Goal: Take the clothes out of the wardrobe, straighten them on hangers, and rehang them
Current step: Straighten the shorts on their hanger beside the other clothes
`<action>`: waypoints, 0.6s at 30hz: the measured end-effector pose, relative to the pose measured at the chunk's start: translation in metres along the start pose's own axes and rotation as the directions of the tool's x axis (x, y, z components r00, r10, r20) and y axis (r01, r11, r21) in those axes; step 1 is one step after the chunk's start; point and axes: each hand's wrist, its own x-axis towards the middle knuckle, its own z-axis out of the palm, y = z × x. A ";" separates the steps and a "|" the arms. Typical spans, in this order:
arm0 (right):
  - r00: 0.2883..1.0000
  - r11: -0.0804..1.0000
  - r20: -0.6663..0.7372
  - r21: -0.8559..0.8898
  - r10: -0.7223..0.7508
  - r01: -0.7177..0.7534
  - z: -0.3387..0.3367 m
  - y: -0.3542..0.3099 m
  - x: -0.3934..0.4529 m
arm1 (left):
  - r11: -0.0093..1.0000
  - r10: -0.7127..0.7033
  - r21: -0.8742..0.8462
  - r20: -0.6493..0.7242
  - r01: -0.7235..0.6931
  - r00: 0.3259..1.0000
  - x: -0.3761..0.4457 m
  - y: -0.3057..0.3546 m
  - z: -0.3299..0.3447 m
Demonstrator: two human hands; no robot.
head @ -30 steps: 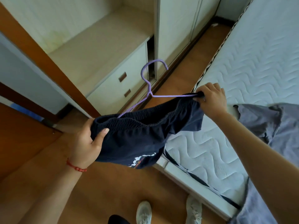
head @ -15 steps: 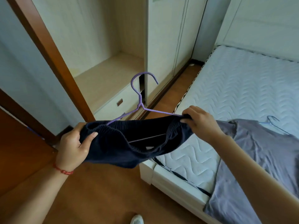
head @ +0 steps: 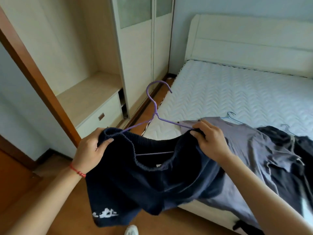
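Dark navy shorts with a white print near the hem hang on a purple wire hanger, whose hook points up. My left hand grips the left end of the elastic waistband. My right hand grips the right end of the waistband together with the hanger's arm. The hanger's lower bar shows inside the waist opening. The open wardrobe stands to the left, its lower shelf bare.
A bed with a white quilted mattress lies to the right. On it are a grey shirt on a blue hanger and a black garment on another hanger. Wardrobe drawers and a wooden door frame stand left.
The view has tilted upward, showing more of the wardrobe and headboard. Both hands have spread the waistband wider on the hanger, and the shorts now hang lower and open.
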 end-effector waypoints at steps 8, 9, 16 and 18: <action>0.977 0.976 0.024 -0.045 0.213 -0.212 -0.002 0.026 -0.001 | 0.987 -0.119 0.118 0.110 0.106 0.987 0.045 -0.023 0.028; 0.972 0.972 0.041 -0.059 0.231 -0.229 0.004 0.031 0.000 | 0.987 -0.122 0.117 0.131 0.107 0.984 0.051 -0.030 0.036; 0.882 0.881 0.175 -0.282 0.437 -0.380 0.047 0.082 0.013 | 0.975 -0.211 0.131 0.284 0.180 0.935 0.096 -0.094 0.091; 0.820 0.824 0.189 -0.317 0.540 -0.470 0.057 0.094 0.018 | 0.969 -0.243 0.121 0.335 0.214 0.910 0.112 -0.111 0.108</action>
